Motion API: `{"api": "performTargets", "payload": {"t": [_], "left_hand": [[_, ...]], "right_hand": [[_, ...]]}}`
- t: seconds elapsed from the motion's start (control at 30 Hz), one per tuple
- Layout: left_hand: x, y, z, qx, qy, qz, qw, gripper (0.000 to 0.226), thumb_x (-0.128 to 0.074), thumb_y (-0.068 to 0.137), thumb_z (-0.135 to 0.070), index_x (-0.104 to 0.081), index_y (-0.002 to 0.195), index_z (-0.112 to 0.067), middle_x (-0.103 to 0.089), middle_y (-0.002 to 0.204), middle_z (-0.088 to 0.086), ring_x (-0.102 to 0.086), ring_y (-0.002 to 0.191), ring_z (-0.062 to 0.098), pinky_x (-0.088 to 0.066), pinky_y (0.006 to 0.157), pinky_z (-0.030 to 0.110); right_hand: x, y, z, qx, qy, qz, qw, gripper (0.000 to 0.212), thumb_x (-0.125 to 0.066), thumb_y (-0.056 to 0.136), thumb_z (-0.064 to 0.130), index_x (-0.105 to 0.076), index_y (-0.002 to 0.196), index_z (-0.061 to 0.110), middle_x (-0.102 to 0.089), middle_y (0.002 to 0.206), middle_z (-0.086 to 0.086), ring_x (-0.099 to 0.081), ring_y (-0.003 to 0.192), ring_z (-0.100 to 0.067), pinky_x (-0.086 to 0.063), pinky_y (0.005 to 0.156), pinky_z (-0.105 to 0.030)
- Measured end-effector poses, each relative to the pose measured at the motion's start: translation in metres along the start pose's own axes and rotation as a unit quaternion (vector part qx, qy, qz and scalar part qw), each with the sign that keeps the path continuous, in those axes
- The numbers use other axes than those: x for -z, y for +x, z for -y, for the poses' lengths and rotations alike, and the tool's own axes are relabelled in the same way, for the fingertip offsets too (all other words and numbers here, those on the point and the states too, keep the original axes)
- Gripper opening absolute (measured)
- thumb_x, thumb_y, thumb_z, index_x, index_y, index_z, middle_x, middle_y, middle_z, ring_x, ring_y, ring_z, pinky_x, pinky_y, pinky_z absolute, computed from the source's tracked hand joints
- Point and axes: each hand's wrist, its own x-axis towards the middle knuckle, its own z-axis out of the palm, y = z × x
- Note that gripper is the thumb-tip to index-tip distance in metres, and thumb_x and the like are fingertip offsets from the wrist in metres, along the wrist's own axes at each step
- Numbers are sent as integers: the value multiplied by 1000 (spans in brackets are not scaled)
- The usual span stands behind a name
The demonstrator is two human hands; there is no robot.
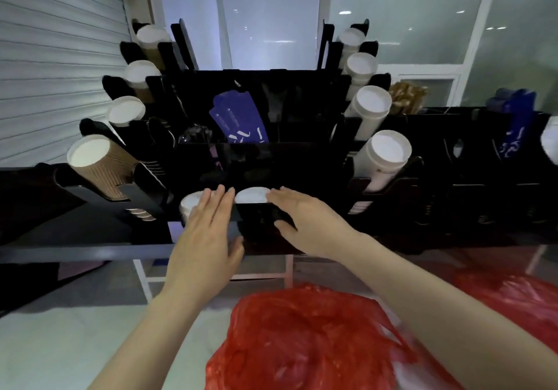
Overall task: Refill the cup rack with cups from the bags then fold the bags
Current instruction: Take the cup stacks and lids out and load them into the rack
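Rack [250,160], black and nearly stocked, rises behind red bags [302,344] slumped below it, and at its front edge the left hand [202,238] and right hand [308,220] lay straight, open fingers [222,199] on two white cup stacks [252,194], likely pushing them home.

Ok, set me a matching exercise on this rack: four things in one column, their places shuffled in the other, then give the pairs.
Things:
1. brown ribbed cup
2. red bag
3. blue packets
4. left hand

Places:
A. nearest the camera, at the bottom of the view
B. middle compartment of the rack
C. lowest slot on the left side of the rack, tilted
D. flat on a white cup at the front of the rack

Pairs: 1-C, 2-A, 3-B, 4-D.
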Motion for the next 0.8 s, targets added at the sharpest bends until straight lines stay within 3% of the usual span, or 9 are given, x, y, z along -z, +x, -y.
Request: {"api": "performTargets", "payload": {"t": [0.17,0.3,0.47,0.57,0.7,0.8], "left_hand": [[-28,-1,-62,-45,-25,-10,999,65,-59,89,-17,-29,147,-13,-23,152,-3,-14,142,13,-16,116,33],[-70,3,-142,-95,-41,-11,995,56,-36,85,-26,-46,138,-8,-45,143,5,-35,136,22,-20,113,35],[-126,23,-243,-86,-78,-20,993,57,-38,84,-23,-47,137,-6,-48,141,8,-36,136,22,-21,112,36],[-151,31,-288,-82,-80,-20,993,57,-38,84,-23,-47,137,-6,-47,142,8,-35,136,21,-22,113,37],[-169,42,-328,-78,-81,-24,993,58,-39,83,-23,-45,138,-6,-44,144,8,-34,137,22,-21,114,36],[-175,61,-341,-59,-65,-50,995,59,-43,86,-20,-37,142,-7,-34,150,9,-28,140,21,-19,116,36]], "right_hand": [[33,-71,-42,17,38,-34,999,45,-51,96,26,-46,140,23,-46,144,7,-30,138,-5,-22,111,-18],[65,-130,-99,5,48,-75,996,34,-58,90,18,-62,125,20,-62,125,5,-51,123,-8,-37,105,-20],[105,-208,-190,-24,48,-76,996,29,-62,87,12,-69,114,21,-64,115,9,-52,110,3,-36,88,0],[126,-242,-237,-33,38,-102,993,26,-65,86,7,-72,108,20,-66,111,8,-57,107,-1,-40,91,-6],[155,-260,-282,-46,22,-199,979,27,-70,79,-2,-73,100,15,-69,104,4,-63,100,-10,-43,92,-15],[178,-258,-316,-72,-22,-252,965,32,-68,79,-1,-70,106,14,-69,106,0,-62,101,-16,-43,89,-19]]}}
